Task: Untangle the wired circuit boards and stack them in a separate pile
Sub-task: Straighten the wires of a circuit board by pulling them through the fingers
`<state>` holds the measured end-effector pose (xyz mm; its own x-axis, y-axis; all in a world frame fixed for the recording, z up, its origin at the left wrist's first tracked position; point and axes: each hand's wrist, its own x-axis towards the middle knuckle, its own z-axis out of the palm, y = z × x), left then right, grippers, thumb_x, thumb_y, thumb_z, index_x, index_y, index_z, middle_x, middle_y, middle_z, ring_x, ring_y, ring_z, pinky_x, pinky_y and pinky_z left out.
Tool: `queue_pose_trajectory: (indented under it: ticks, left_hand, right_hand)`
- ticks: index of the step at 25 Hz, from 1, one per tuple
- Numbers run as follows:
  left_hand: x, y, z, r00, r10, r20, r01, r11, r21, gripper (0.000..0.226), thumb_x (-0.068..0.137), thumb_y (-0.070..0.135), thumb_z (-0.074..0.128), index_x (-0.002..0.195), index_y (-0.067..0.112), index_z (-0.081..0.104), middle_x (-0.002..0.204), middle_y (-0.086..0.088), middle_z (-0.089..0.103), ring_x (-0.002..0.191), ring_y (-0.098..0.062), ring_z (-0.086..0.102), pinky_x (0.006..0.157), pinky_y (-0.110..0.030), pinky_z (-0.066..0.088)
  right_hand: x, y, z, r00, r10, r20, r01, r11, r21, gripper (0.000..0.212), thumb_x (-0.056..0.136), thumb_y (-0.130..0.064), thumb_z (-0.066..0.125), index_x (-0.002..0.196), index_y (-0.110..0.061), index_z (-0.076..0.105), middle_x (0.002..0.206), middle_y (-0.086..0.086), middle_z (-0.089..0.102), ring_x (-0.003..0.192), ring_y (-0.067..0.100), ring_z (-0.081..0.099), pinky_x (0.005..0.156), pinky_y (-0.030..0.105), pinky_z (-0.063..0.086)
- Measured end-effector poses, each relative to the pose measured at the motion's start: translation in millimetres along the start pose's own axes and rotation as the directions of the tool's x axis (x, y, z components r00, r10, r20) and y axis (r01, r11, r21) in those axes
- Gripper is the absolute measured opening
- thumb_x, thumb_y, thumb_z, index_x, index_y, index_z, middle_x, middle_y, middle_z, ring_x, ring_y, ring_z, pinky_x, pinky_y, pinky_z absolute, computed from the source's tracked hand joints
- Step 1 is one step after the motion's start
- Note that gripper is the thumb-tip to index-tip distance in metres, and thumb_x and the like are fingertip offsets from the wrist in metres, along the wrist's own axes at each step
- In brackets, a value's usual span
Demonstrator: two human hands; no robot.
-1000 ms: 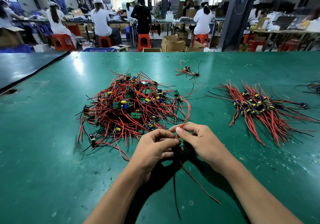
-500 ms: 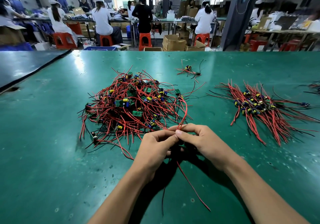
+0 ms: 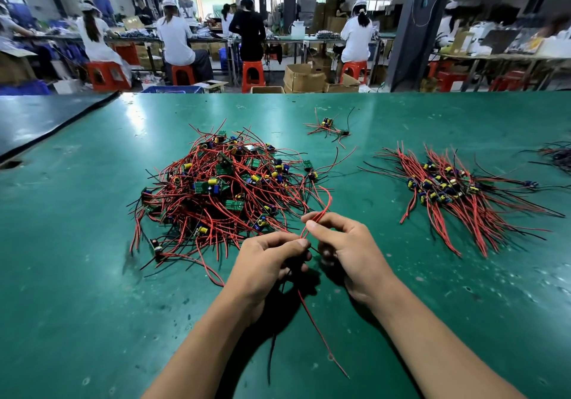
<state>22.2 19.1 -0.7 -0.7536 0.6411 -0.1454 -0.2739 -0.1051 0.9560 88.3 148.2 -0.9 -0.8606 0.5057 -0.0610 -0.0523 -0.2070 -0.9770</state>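
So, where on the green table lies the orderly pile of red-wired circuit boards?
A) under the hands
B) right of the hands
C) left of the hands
B: the orderly pile lies right of the left hand and right hand, which pinch a red wire; the tangled heap lies left.

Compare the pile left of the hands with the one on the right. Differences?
The left pile is a heaped tangle; the right pile lies flatter, wires fanned roughly parallel. Left pile boards sit scattered; right pile boards cluster in a central band. The left hand and right hand pinch a red wire beside the left pile; the right pile is untouched. Both: small boards with red and black wires.
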Motion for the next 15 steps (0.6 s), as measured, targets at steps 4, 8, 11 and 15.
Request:
queue_pose_trajectory:
  ticks: [4, 8, 11, 15]
  left_hand:
    - [0, -1, -2, 0.998, -0.022, 0.061, 0.02, 1.0, 0.022, 0.011, 0.083, 0.004, 0.07, 0.074, 0.007, 0.075, 0.071, -0.013, 0.068, 0.059, -0.018, 0.063, 0.058, -0.022, 0.05]
    - [-1, 1, -2, 0.997, -0.031, 0.067, 0.03, 0.999, 0.013, 0.004, 0.082, 0.003, 0.07, 0.08, 0.002, 0.073, 0.072, -0.016, 0.068, 0.056, -0.019, 0.062, 0.054, -0.02, 0.049]
    - [-3, 2, 1, 0.998, -0.037, 0.051, 0.036, 0.999, 0.024, 0.013, 0.085, -0.001, 0.067, 0.078, 0.007, 0.075, 0.072, -0.015, 0.068, 0.055, -0.02, 0.063, 0.052, -0.02, 0.05]
    - [-3, 3, 5, 0.998, -0.043, 0.035, 0.041, 0.998, 0.042, 0.013, 0.089, 0.002, 0.063, 0.086, 0.006, 0.075, 0.066, -0.01, 0.067, 0.056, -0.019, 0.06, 0.056, -0.023, 0.05]
  right_hand:
    - [10, -3, -7, 0.987, -0.056, -0.15, 0.081, 0.983, 0.162, 0.015, 0.089, 0.0, 0.065, 0.088, -0.015, 0.07, 0.058, -0.008, 0.052, 0.043, 0.004, 0.034, 0.039, 0.015, 0.027]
    - [11, -3, -13, 0.979, -0.101, -0.177, 0.115, 0.991, 0.067, 0.013, 0.09, -0.004, 0.067, 0.09, -0.016, 0.072, 0.061, -0.007, 0.058, 0.046, 0.005, 0.045, 0.042, 0.015, 0.034]
    - [11, -2, -18, 0.98, -0.112, -0.162, 0.104, 0.993, -0.053, 0.013, 0.093, -0.011, 0.065, 0.093, -0.018, 0.076, 0.059, -0.007, 0.055, 0.049, 0.006, 0.047, 0.042, 0.016, 0.036]
    - [10, -8, -20, 0.993, -0.08, -0.091, 0.086, 0.994, 0.073, 0.014, 0.091, -0.012, 0.067, 0.089, -0.021, 0.079, 0.064, -0.001, 0.053, 0.047, 0.008, 0.043, 0.04, 0.017, 0.033]
